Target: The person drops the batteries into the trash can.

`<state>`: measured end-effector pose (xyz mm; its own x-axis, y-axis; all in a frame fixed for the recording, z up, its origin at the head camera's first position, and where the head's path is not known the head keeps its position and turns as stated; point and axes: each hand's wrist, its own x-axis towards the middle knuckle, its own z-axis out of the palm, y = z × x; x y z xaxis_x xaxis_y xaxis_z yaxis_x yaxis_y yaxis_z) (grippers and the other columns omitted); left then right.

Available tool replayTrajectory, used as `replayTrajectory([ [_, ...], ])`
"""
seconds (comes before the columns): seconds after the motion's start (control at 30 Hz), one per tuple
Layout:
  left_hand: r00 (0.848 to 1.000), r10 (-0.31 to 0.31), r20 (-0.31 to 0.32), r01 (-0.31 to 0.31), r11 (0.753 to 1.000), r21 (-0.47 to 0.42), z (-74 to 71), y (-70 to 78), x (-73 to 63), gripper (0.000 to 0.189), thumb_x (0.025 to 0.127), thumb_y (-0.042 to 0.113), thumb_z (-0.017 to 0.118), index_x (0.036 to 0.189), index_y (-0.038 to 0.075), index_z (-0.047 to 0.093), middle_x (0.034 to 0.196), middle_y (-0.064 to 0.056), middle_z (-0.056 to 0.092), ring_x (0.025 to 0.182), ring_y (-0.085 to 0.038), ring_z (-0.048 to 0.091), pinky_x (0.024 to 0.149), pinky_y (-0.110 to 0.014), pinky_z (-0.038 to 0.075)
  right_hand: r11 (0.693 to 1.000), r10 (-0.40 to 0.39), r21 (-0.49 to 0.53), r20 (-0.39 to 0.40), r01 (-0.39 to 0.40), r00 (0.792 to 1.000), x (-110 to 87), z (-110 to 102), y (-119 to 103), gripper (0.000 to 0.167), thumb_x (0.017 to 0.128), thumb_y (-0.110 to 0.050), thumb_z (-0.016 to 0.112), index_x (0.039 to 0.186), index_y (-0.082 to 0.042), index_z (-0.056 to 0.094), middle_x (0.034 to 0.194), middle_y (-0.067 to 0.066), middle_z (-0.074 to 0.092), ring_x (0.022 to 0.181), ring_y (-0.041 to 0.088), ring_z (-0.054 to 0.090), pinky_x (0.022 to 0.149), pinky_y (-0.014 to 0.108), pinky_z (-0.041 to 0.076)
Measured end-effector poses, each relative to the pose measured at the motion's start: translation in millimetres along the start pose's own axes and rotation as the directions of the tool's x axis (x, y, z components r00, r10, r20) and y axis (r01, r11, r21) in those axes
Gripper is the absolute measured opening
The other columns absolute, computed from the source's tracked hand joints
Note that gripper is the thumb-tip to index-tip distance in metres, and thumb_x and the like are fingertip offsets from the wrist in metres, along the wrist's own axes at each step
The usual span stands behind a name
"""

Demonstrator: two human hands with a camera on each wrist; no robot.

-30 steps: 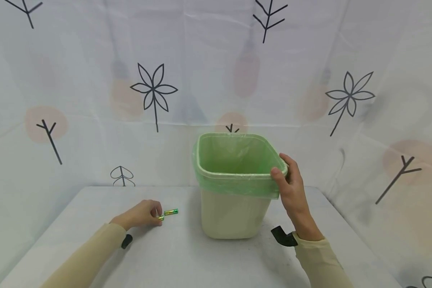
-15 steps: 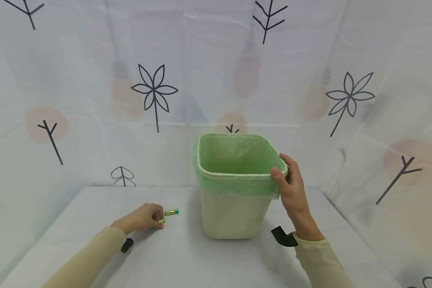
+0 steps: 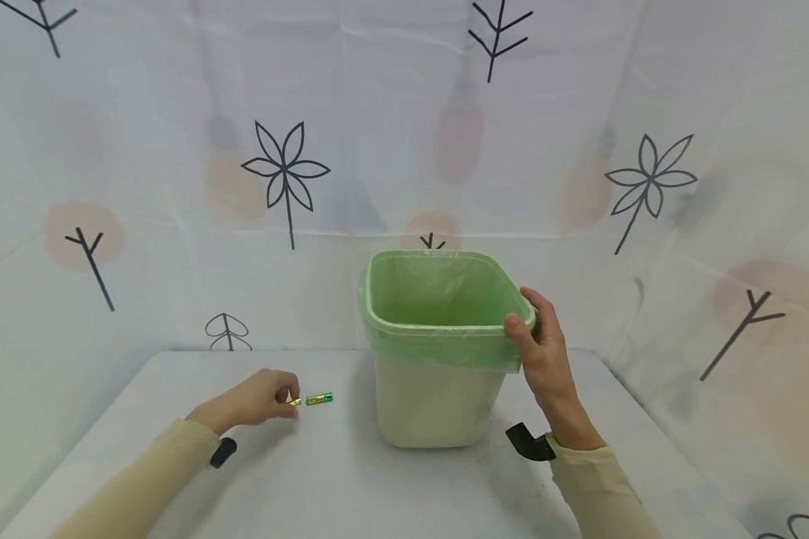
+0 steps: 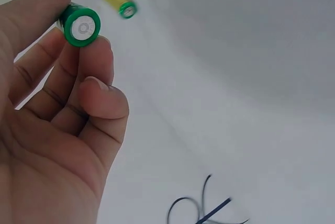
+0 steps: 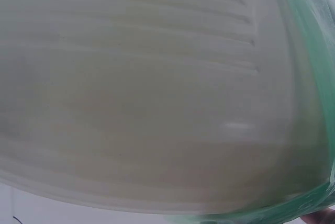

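My left hand (image 3: pixel 259 397) pinches a green and gold battery (image 4: pixel 81 24) between thumb and fingers, its flat end facing the left wrist camera. Just to the right of those fingertips, a second battery (image 3: pixel 320 399) of the same kind lies on the table. At the right, my right hand (image 3: pixel 542 352) grips the front right corner of a pale trash bin (image 3: pixel 438 404), thumb over the rim and fingers on the outer side. A green plastic bag (image 3: pixel 445 346) lines the bin and folds down over its rim. The bin's side wall fills most of the right wrist view.
The white table (image 3: pixel 337 486) carries the bin right of its middle. Behind and at both sides hangs a white cloth (image 3: pixel 377 150) printed with dark plant drawings and pinkish spots. Black straps (image 3: pixel 531 443) sit at both wrists.
My left hand dips slightly toward me, then moves back up and a little left, with the battery still pinched. The right hand and bin stay in place.
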<state>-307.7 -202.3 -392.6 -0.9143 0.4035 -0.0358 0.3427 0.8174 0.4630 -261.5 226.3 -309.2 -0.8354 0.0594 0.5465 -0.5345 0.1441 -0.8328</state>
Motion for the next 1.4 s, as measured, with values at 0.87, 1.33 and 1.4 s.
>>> replayTrajectory([
  [0.87,0.923,0.345,-0.172,-0.316,0.933,0.174,-143.3,136.9,23.8,0.017,0.086,0.019,0.072,0.099,0.011,0.064,0.073,-0.001,0.056,0.066,-0.017,0.051,0.06,-0.032,0.046,1.0,-0.003,0.0,0.006,0.003,1.0,-1.5,2,-1,0.05,0.098,-0.019,0.051,0.145,-0.019,0.033,0.128,0.014,0.044,0.105,0.02,0.049,0.084,0.023,0.042],
  [1.33,0.892,0.439,-0.112,-0.423,0.895,0.14,-135.4,202.8,68.0,0.018,0.087,0.022,0.072,0.099,0.012,0.063,0.077,-0.003,0.056,0.07,-0.017,0.051,0.067,-0.032,0.045,1.0,0.006,-0.004,-0.009,-0.006,1.0,-0.7,3,-4,0.049,0.098,-0.016,0.051,0.144,-0.017,0.034,0.125,0.014,0.045,0.101,0.018,0.05,0.081,0.021,0.042],
  [1.4,0.892,0.441,-0.102,-0.427,0.895,0.129,-131.0,208.8,72.7,0.017,0.087,0.022,0.072,0.098,0.012,0.063,0.077,-0.003,0.056,0.07,-0.017,0.051,0.068,-0.032,0.045,1.0,0.0,-0.001,-0.01,0.0,1.0,-0.5,3,-4,0.048,0.098,-0.016,0.05,0.144,-0.017,0.034,0.124,0.015,0.045,0.101,0.018,0.05,0.081,0.021,0.042],
])
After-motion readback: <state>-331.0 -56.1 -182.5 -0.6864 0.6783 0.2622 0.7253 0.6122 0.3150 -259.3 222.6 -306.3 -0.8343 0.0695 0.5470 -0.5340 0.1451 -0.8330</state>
